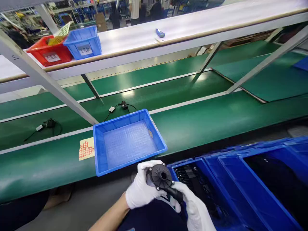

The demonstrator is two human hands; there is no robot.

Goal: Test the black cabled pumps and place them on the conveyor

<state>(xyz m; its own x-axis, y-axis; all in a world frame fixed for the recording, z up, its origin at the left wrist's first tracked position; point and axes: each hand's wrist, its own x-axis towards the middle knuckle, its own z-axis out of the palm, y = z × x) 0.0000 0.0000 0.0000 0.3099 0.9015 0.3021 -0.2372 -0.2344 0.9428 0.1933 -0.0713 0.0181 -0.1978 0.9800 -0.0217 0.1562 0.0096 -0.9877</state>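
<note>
Cradling a black round part (159, 181), the left hand (143, 191) curls its fingers about the rim while the right hand (193, 205) pinches the stubby pipe (175, 193) between thumb and fingers. From where I stand, the part is held up just to the near side of the blue tray (127, 141) on the green bench (204, 118). White gloves (134, 197) could slip on that hard surface if either grip slackened, dropping it past the bench or against the blue crates (231, 179) at right.
</note>
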